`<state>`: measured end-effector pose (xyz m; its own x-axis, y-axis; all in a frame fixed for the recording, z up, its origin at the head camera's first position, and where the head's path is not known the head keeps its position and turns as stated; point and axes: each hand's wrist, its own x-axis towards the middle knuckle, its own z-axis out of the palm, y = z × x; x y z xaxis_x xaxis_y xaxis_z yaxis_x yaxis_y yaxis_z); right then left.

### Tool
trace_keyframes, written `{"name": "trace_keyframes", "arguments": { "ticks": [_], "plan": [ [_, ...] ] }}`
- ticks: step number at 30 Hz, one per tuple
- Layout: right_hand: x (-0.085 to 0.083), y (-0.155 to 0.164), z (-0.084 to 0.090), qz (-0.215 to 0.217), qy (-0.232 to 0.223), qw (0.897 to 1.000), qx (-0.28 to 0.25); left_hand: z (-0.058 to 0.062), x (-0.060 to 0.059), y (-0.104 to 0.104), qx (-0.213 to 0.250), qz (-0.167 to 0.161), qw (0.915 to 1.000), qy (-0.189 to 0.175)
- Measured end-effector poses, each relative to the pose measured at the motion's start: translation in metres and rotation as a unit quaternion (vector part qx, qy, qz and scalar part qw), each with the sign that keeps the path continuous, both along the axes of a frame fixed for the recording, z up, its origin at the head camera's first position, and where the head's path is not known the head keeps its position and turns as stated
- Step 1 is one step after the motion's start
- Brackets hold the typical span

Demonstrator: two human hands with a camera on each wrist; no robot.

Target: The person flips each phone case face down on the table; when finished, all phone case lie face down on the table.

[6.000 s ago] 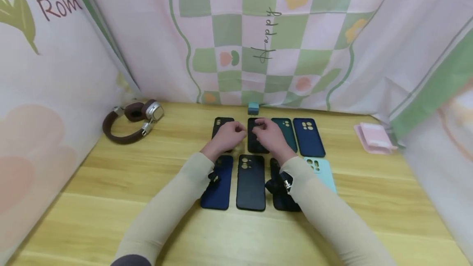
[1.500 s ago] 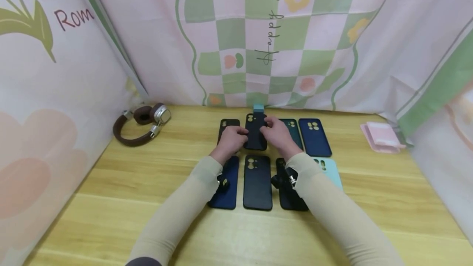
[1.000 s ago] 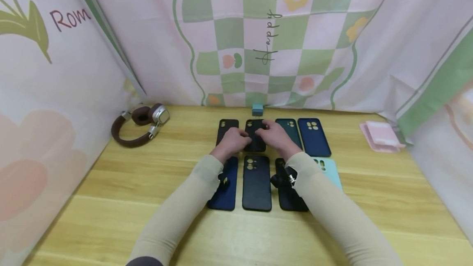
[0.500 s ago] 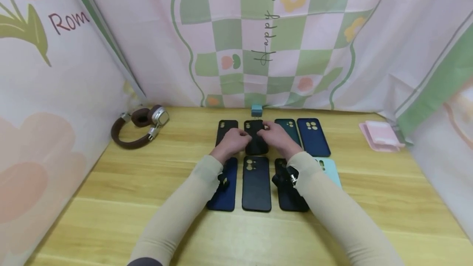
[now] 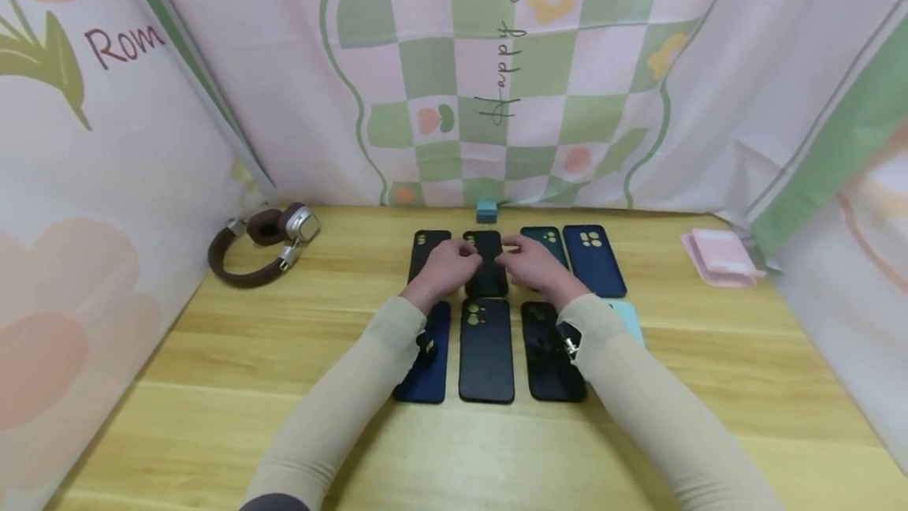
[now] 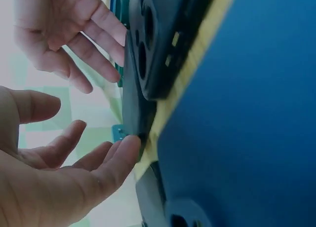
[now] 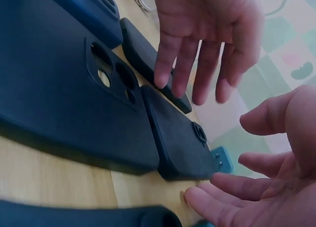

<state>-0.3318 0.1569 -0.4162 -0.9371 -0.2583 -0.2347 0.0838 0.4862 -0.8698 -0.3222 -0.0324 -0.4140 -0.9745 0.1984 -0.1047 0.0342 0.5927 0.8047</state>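
Black phone case (image 5: 486,265) lies between both open hands.

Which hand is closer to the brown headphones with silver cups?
Left. The left hand hovers over the back-row phone cases, on the side towards the brown headphones; the right hand is farther away, beyond the left hand.

Black phone cases (image 5: 486,262) lie beside a dark green case (image 5: 545,241), navy blue cases (image 5: 594,259) and a pale turquoise case (image 5: 627,322) on a yellow wood-grain table (image 5: 213,385). The headphones (image 5: 258,247) are brown and silver. The backdrop (image 5: 496,61) is pink with green checks and flowers.
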Motion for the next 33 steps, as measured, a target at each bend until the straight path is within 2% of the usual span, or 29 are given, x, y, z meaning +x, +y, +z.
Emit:
{"name": "trace_keyframes", "arguments": {
  "ticks": [5,8,14,23,26,33],
  "plan": [
    [0.002,0.013,-0.002,-0.015,-0.013,0.999,-0.034,0.003,0.001,0.012,0.0,0.006,1.0,0.001],
    [0.003,0.02,-0.001,-0.03,-0.014,0.998,-0.049,0.002,0.003,0.021,-0.003,-0.005,1.0,0.0],
    [0.007,0.037,0.001,-0.046,0.011,0.999,-0.022,-0.001,0.004,0.037,0.012,-0.035,0.9993,0.004],
    [0.012,0.063,-0.004,-0.055,0.027,0.998,0.004,-0.006,0.002,0.058,0.006,-0.047,0.9988,0.015],
    [0.011,0.071,-0.003,-0.057,0.04,0.997,0.02,-0.005,0.002,0.064,0.004,-0.053,0.9986,0.007],
    [0.008,0.081,0.001,-0.111,0.069,0.99,0.046,-0.009,0.001,0.077,-0.008,-0.07,0.9975,-0.012]
  ]
}}
